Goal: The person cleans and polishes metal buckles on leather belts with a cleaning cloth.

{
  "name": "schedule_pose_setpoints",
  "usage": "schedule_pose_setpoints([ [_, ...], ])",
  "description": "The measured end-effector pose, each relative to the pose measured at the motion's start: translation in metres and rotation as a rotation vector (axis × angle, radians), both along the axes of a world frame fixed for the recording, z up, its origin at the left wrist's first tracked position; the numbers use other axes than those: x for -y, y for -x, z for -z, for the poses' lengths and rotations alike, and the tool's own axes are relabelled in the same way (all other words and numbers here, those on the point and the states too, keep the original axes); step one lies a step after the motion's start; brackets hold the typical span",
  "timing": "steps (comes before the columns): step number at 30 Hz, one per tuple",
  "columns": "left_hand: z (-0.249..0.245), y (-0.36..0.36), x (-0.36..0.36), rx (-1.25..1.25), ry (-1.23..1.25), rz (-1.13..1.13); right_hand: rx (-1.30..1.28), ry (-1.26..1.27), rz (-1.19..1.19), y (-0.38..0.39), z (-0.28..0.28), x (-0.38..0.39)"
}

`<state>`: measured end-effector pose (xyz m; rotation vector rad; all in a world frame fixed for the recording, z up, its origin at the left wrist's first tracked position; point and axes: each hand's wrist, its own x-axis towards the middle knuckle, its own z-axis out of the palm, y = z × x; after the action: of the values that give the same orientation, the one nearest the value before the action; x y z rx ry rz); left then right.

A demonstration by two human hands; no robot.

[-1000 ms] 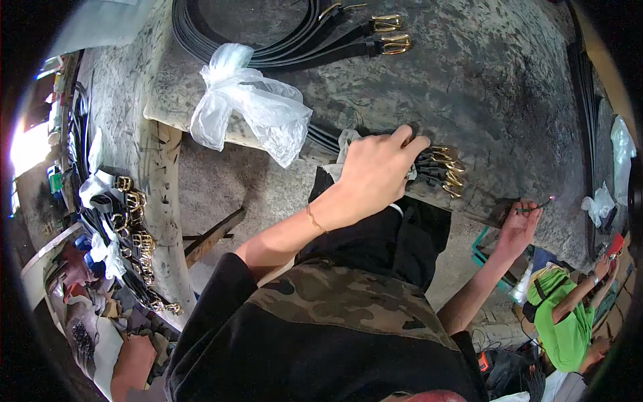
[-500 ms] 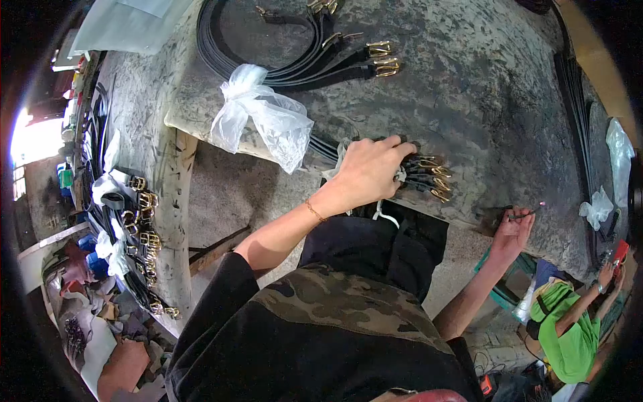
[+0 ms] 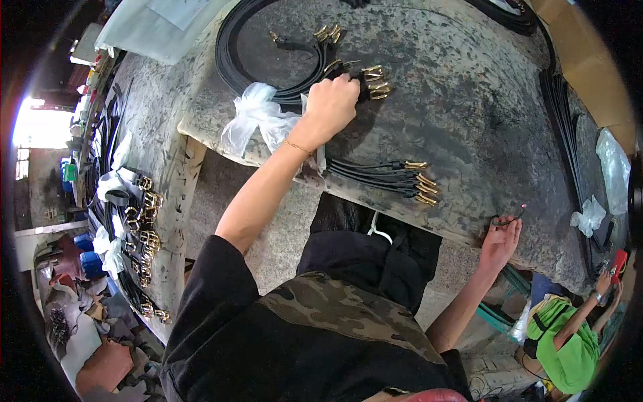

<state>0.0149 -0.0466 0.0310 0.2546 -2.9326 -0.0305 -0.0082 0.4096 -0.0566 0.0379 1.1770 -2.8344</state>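
A bundle of black belts (image 3: 231,63) with gold buckles curves across the back of the worktable. My left hand (image 3: 331,106) is closed over these belts just behind their buckles. A second group of black belts (image 3: 375,175) lies at the front edge, its gold buckles pointing right. Crumpled clear plastic (image 3: 258,117) lies beside my left forearm, partly hidden by it. Farther right, my right hand (image 3: 501,244) rests by the table edge, its fingers closed on a thin dark item (image 3: 510,220) with a small pinkish tip; its kind I cannot tell.
More belts with buckles (image 3: 144,231) hang along the left side above leather scraps (image 3: 110,365). Long black straps (image 3: 562,127) lie at the right end near clear plastic (image 3: 589,216). A person in green (image 3: 566,348) works at the lower right, holding a red object (image 3: 619,265).
My left hand has left the front belts and moved up and left onto the back bundle. The front belts now lie uncovered. My right hand still holds the thin dark item.
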Motion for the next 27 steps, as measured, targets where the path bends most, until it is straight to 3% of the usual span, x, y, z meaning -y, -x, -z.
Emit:
schedule_pose_setpoints([
  [6, 0.002, 0.007, -0.031, -0.246, -0.177, 0.17, 0.029, -0.035, 0.057, -0.003, -0.01, 0.011],
  [10, 0.019, 0.02, -0.079, -0.215, -0.341, 0.176, 0.047, -0.142, 0.029, 0.013, -0.023, 0.019],
  [15, 0.027, 0.01, -0.086, -0.198, -0.791, 0.119, 0.13, -0.137, -0.014, 0.047, -0.057, 0.077],
  [17, 0.027, 0.005, -0.078, -0.158, -0.896, 0.112, 0.073, -0.441, -0.058, 0.061, -0.066, 0.115],
  [19, 0.027, 0.002, -0.072, -0.073, -1.177, 0.038, 0.098, -0.05, -0.267, 0.08, -0.057, 0.147],
  [22, 0.029, 0.004, -0.068, -0.089, -1.246, -0.039, 0.08, -0.089, -0.314, 0.093, -0.049, 0.2],
  [23, 0.038, 0.004, -0.069, -0.319, -1.129, 0.154, 0.07, -0.12, -0.301, 0.089, -0.048, 0.214],
  [24, 0.038, 0.004, -0.066, -0.317, -1.13, 0.148, 0.061, -0.151, -0.289, 0.087, -0.046, 0.225],
  [26, 0.038, 0.0, -0.056, 0.0, -1.28, 0.195, 0.054, -0.186, -0.293, 0.086, -0.034, 0.232],
  [27, 0.03, -0.002, -0.053, 0.24, -1.314, -0.025, 0.065, -0.193, -0.265, 0.084, -0.035, 0.231],
])
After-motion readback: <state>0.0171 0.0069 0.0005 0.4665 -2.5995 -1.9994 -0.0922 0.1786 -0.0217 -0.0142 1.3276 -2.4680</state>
